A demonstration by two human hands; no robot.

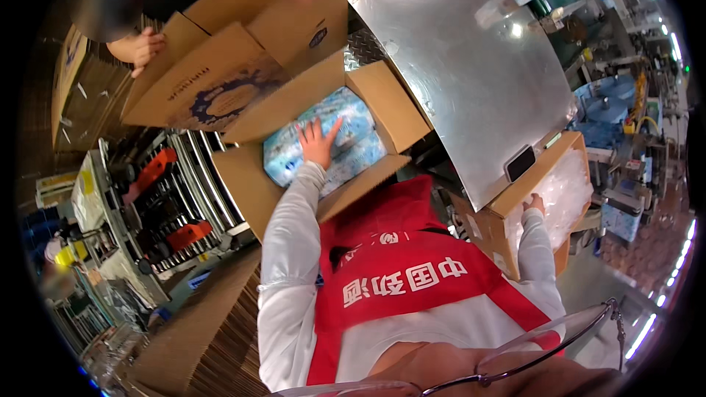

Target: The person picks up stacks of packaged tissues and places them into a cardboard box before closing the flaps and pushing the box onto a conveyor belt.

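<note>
My left hand (318, 143) lies flat with spread fingers on blue-and-white plastic-wrapped packs (353, 121) inside an open cardboard box (250, 180) ahead of me. My right hand (535, 204) reaches into a second cardboard box (491, 231) at my right, touching the clear plastic bags (566, 191) that fill it. Whether its fingers grip the plastic is hidden. I wear a white long-sleeved top and a red vest.
Another person's hand (140, 49) holds a printed cardboard box (213, 84) at the upper left. A steel table top (471, 51) with a dark phone (520, 162) stands to the right. A roller conveyor (173, 198) and flat cardboard stacks (213, 331) lie at the left.
</note>
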